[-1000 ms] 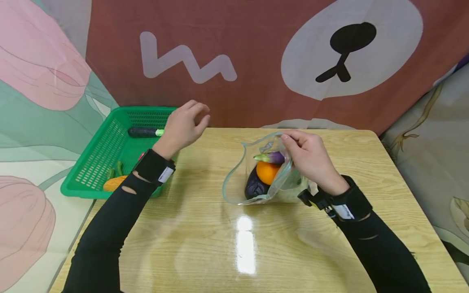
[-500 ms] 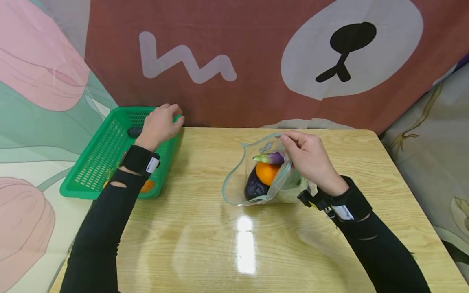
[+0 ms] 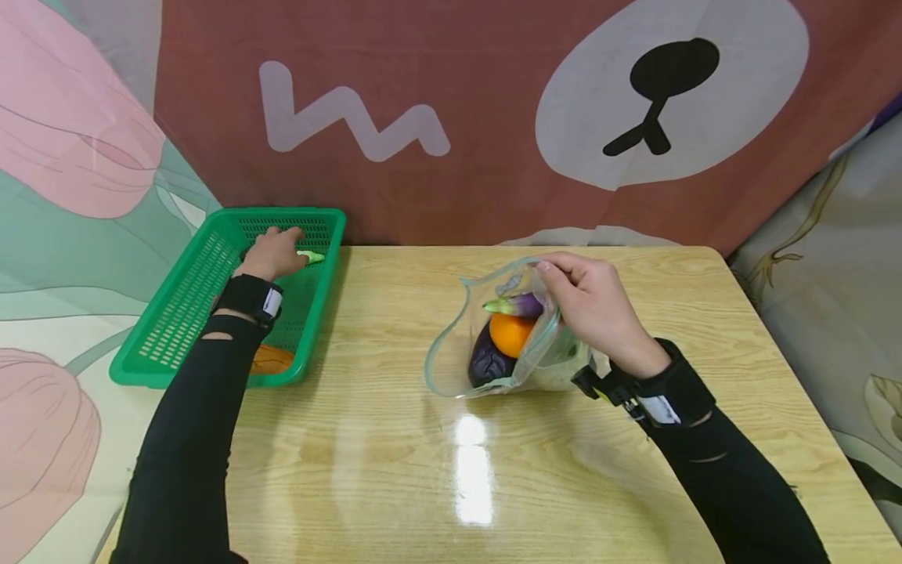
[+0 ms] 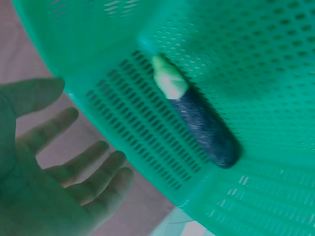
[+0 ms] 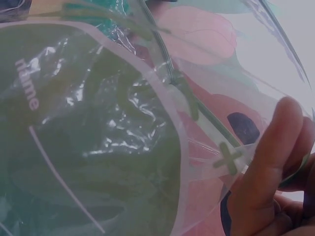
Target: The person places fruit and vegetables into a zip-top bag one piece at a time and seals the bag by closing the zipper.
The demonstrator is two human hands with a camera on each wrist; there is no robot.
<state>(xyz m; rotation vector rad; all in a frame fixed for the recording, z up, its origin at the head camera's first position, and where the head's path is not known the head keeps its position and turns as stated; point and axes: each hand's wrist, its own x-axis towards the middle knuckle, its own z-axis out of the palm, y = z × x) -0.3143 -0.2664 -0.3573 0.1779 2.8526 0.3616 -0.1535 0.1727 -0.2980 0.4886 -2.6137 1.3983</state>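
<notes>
My left hand reaches into the green basket, right over a long dark eggplant with a pale green cap. In the left wrist view the fingers are spread, and the eggplant lies apart from them against the basket's wall. My right hand pinches the rim of a clear zip bag between thumb and fingers, and the bag's mouth gapes to the left. Inside it are an orange, a purple eggplant with a green tip and a dark wrinkled purple thing.
An orange-brown ridged item lies in the basket's near end, partly behind my left sleeve. Basket and bag stand on a wooden table. A brown printed cloth hangs behind the table's far edge.
My left hand has swung left and down from above the basket's right rim to the eggplant inside. The right hand keeps holding the bag in place.
</notes>
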